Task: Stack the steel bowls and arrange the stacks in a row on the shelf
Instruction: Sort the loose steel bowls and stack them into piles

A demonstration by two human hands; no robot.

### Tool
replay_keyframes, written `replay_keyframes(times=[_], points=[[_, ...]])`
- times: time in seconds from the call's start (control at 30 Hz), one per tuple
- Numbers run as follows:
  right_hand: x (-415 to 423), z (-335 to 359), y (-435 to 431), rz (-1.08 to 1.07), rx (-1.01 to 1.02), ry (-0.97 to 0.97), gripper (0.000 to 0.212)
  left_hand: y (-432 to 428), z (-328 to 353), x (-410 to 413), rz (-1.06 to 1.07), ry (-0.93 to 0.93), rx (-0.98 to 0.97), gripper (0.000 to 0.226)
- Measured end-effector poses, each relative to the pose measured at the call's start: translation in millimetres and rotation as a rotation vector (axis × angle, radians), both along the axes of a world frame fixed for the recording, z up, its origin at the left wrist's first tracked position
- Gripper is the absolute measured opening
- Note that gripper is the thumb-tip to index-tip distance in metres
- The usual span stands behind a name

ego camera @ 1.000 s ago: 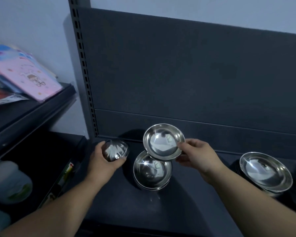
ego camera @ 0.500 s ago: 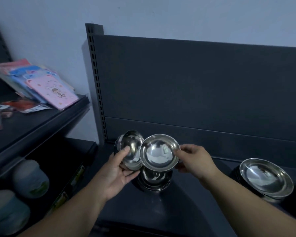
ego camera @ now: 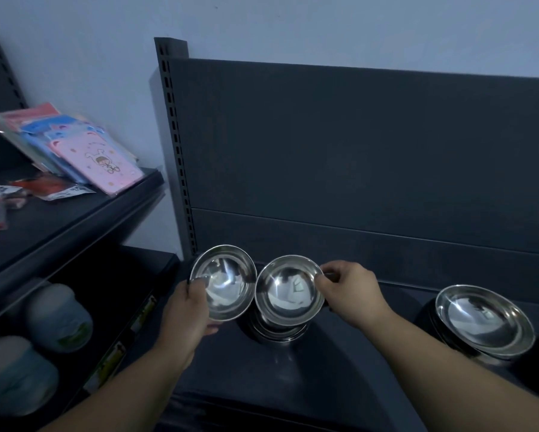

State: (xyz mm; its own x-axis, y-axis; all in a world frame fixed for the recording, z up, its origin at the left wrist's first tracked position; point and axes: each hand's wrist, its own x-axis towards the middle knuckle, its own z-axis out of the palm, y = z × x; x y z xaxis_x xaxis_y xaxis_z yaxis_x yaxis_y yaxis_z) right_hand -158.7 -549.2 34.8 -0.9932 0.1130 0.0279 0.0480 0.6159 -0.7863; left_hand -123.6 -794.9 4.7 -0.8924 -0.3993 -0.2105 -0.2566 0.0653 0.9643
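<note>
My left hand (ego camera: 187,310) grips a small steel bowl (ego camera: 226,283) by its lower left rim, tilted with the inside facing me. My right hand (ego camera: 349,291) pinches the right rim of a second steel bowl (ego camera: 288,291), held just above a short stack of bowls (ego camera: 277,332) that stands on the dark shelf (ego camera: 324,378). The two held bowls sit side by side, their rims nearly touching. Further right on the shelf stands another stack of wider steel bowls (ego camera: 483,322).
The shelf's dark back panel (ego camera: 355,166) rises right behind the bowls, with a slotted upright post (ego camera: 176,151) at its left. A neighbouring shelf at left holds pink and blue packets (ego camera: 84,151); below it stand pale jars (ego camera: 56,316).
My left hand has turned its bowl more upright and shifted it left, so the two held bowls no longer overlap. The view has tilted up a little.
</note>
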Motion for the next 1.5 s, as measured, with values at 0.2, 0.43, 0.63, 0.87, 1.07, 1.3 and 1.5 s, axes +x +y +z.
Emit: replay_keyframes(times=[0.2,0.43,0.63,0.87,1.07,1.3,1.5], points=[[-2.9,-8.8,-7.4,0.030,0.093,0.000,0.018,-3.1,7.1,5.1,0.038,-0.023,0.041,0.030],[-7.0,-27.0,-9.9,-0.014,0.053,-0.059,0.017,7.7,17.0,6.0,-0.143,-0.104,0.000,0.028],[-3.8,-30.1,-0.6,-0.082,-0.041,-0.039,0.025,18.0,21.7,-8.2,-0.269,-0.140,0.013,0.017],[19.5,-38.5,11.7,-0.152,-0.129,-0.057,0.025,33.6,17.9,-25.1,-0.347,-0.179,-0.091,0.024],[36.2,-53.1,9.6,-0.037,-0.219,-0.121,0.043,31.0,10.3,-25.1,-0.314,-0.155,-0.134,0.030],[38.7,-70.8,1.8,0.257,-0.378,-0.249,0.103,18.0,-15.4,-11.5,-0.480,-0.215,0.147,0.077],[32.8,-78.5,-10.5,0.247,-0.439,-0.206,0.114,10.6,-28.7,-11.2,-0.684,-0.209,0.400,0.067]])
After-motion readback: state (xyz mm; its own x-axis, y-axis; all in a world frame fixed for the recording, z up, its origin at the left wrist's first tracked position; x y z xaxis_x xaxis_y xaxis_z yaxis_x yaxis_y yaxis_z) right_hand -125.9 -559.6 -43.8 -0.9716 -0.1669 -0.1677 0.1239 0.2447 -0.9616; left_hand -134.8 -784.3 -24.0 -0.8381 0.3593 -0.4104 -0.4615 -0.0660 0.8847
